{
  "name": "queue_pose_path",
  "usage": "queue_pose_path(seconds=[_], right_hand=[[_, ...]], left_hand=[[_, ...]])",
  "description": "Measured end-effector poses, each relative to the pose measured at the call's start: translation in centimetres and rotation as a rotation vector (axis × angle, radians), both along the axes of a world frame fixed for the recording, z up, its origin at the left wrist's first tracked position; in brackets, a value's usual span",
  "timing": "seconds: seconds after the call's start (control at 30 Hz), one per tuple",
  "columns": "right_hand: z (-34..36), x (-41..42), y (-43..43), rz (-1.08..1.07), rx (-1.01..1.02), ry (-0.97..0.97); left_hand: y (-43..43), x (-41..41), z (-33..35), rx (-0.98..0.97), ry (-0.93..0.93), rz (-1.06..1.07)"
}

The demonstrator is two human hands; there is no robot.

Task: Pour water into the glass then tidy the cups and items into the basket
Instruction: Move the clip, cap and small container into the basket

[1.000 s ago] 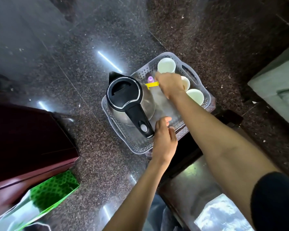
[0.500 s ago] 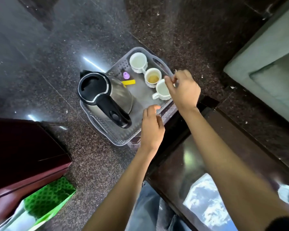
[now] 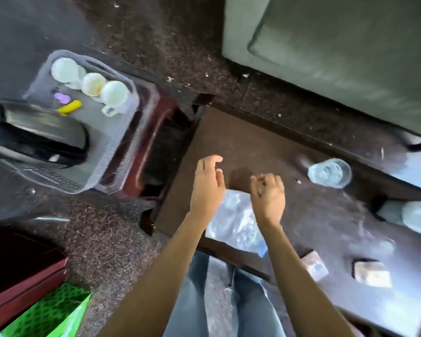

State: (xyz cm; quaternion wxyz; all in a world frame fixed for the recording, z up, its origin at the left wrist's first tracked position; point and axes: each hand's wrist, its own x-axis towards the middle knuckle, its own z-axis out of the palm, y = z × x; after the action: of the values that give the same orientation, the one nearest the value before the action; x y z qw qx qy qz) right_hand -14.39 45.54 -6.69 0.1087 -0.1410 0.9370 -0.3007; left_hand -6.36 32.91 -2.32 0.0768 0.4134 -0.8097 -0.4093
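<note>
- The dark brown wooden table [image 3: 265, 147] fills the middle of the view; both hands hover over its near part, close together but apart.
- The grey perforated plastic basket [image 3: 112, 152] stands well to the left, on a reddish wooden stool [image 3: 153, 132].
- The steel kettle with black handle [image 3: 37, 135] sits in the near part of the basket.
- Three white ceramic cups [image 3: 93, 84] stand in a row at the far side of the basket, with a small yellow item [image 3: 69, 107] and a purple one [image 3: 62, 98] beside them.
- The clear glass with water [image 3: 329, 173] stands on the table, right of the hands, so pouring looks done.
- The left hand [image 3: 208, 183] is half open and holds nothing.
- The right hand [image 3: 269, 193] has curled fingers; the frame is blurred, so I cannot tell if it pinches something.
- I judge that tidying is almost finished; the next move calls for a reach to the right, if the glass must go too.
</note>
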Motion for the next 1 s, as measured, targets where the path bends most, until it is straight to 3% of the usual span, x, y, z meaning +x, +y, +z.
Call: queue_pose_path(seconds=[0.2, 0.43, 0.57, 0.7, 0.83, 0.93, 1.0], right_hand=[[-1.7, 2.5, 13.5, 0.034, 0.08, -0.09], [-3.5, 5.3, 25.5, 0.007, 0.345, -0.164], [-4.9, 5.8, 29.5, -0.072, 0.467, -0.299], [-6.2, 5.1, 30.8, 0.109, 0.518, -0.421], [-7.9, 4.4, 30.6, 0.166, 0.389, -0.41], [-7.9, 3.8, 30.6, -0.085, -0.062, -0.362], [-7.4, 3.2, 31.1, -0.254, -0.378, -0.513]], left_hand=[[10.7, -0.9, -2.4, -0.022, -0.055, -0.23], [20.7, -0.6, -5.0, 0.017, -0.184, -0.441], [24.8, 0.0, -6.6, 0.042, -0.233, -0.523], [27.6, 0.4, -7.9, 0.08, -0.272, -0.539], [28.8, 0.5, -9.2, 0.184, -0.299, -0.435], [29.4, -0.4, -9.5, 0.446, -0.399, -0.193], [29.7, -1.3, -9.3, 0.721, -0.418, -0.03]])
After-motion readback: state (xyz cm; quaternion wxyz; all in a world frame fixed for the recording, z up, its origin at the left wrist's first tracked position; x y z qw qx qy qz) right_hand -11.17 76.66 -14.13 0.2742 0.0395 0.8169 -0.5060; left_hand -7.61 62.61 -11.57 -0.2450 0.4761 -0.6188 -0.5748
